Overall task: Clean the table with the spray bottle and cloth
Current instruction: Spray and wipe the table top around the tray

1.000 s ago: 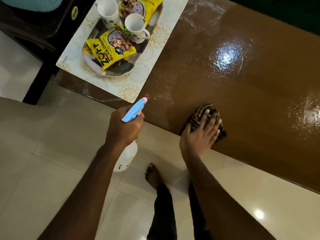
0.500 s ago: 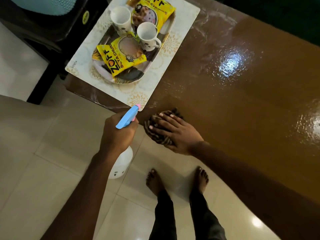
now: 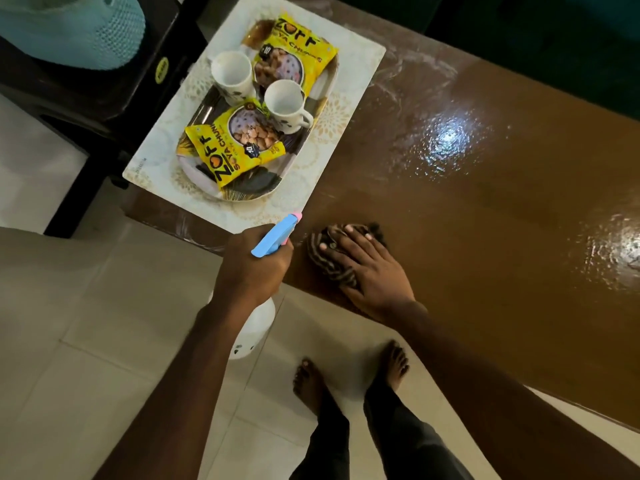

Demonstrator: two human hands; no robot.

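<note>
My left hand (image 3: 252,268) grips a white spray bottle (image 3: 254,327) with a blue and pink trigger head, held just off the near edge of the glossy brown table (image 3: 485,209). The nozzle points toward the table. My right hand (image 3: 367,268) lies flat on a bunched dark striped cloth (image 3: 329,261), pressing it onto the table top near the near edge, right beside the bottle's head. Wet streaks and light glare show on the table surface to the right.
A pale placemat (image 3: 346,133) at the table's left end carries a tray (image 3: 242,192) with two white mugs (image 3: 287,105) and two yellow snack packets (image 3: 225,150). A dark stand (image 3: 86,98) with a teal object sits left. My bare feet stand on the tiled floor (image 3: 69,375).
My right hand swept the cloth leftward along the near edge toward the placemat, then held there. The left hand kept the spray bottle in about the same place.
</note>
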